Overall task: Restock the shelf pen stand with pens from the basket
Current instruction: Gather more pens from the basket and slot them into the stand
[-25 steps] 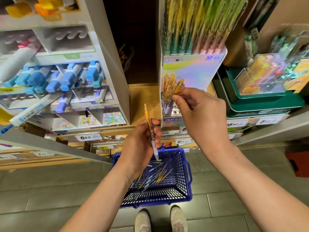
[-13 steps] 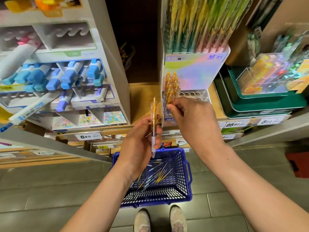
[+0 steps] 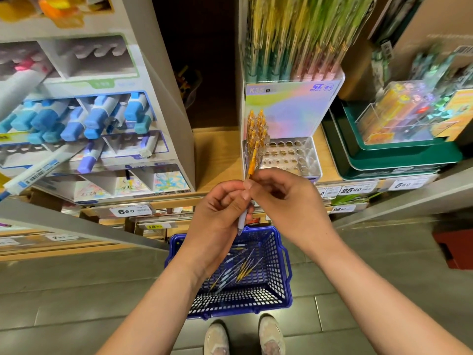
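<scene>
- Roughly centre, both hands meet on one pen in front of the shelf edge, just below the pen stand.
- Left hand: grip closed, fingers curled round the pen's lower barrel.
- Right hand: thumb and forefinger pinch the pen higher up.
- Stand sits at the shelf's front edge. Orange pens fill its left columns, and rows of open holes lie to their right.
- Bare shelf wood lies left of the stand; green trays sit close on its right.
- Basket is on the floor below the hands, with loose pens inside. Its left rim is hidden by the left forearm.
- Fingers cover the pen's mid-barrel. Upper shelf goods are blurred.
- Pen's long axis is near upright, orange end toward the stand, white end toward the basket.
</scene>
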